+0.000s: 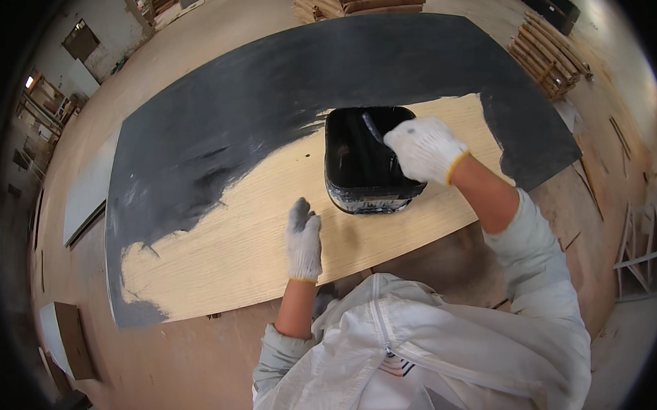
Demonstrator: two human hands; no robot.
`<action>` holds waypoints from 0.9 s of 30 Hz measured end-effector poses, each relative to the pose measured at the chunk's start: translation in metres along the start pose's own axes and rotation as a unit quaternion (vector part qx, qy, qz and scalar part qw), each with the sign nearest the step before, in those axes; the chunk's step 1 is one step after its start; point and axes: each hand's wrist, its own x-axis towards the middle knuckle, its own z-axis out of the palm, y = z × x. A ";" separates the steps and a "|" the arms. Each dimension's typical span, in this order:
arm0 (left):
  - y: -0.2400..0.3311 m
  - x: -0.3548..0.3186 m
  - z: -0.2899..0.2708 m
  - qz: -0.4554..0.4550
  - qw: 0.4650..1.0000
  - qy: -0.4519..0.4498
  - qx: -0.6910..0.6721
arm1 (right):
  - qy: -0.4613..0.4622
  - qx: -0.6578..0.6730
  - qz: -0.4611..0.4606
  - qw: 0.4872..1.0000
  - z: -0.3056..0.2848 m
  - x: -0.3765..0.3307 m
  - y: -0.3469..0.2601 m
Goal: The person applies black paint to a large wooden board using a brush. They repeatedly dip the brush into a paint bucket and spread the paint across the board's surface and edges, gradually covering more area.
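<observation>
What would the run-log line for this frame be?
right hand: holds brush handle dipped in black paint bucket | left hand: flat on bare wood of panel | panel: mostly painted black

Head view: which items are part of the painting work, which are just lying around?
In use:
- wooden panel, partly coated black
- black paint bucket standing on the panel
- brush handle, in the right hand over the bucket
- left hand, resting flat on bare wood

Lying about:
- stacked boards at the far end
- slat pile to the right
- brown box on the floor, left
</observation>
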 end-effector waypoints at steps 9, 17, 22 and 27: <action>-0.037 0.031 0.061 -0.139 0.979 -0.146 -0.023 | -0.231 -0.114 -0.104 0.961 0.037 0.103 0.021; -0.034 0.038 0.101 -0.096 0.979 -0.178 -0.024 | -0.137 -0.204 -0.061 0.967 0.066 0.093 0.036; -0.041 0.046 0.144 -0.091 0.979 -0.183 0.019 | -0.049 -0.207 0.021 0.977 0.036 0.052 0.083; -0.068 0.067 0.206 -0.033 0.982 -0.185 0.032 | -0.113 -0.247 0.055 0.961 0.066 0.044 0.128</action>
